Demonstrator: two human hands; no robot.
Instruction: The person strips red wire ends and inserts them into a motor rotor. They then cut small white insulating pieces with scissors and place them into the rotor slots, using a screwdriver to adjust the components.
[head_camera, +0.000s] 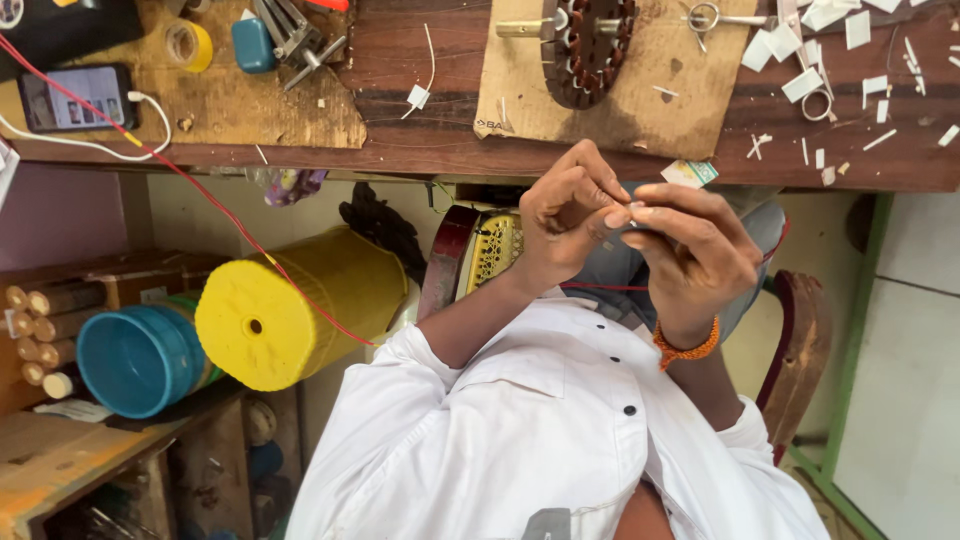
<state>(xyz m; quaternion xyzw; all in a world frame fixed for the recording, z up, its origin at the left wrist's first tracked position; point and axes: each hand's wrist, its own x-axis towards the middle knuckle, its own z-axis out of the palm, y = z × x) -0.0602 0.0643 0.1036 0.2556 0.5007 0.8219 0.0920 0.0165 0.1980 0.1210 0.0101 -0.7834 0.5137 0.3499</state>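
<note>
The left hand (565, 215) and right hand (700, 262) both pinch 1 small pale strip (632, 212) in closed fingertips. The stator (590, 45) lies untouched on the bench (420, 140), with cut slips (800, 85) scattered beside it.

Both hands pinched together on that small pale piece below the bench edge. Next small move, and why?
Probably a small fold or crease of the small pale strip held between the fingertips. The left hand and right hand meet on it, in the air just off the bench edge. Similar white slips lie cut beside the wound stator, which suggests shaping comes before fitting.
</note>
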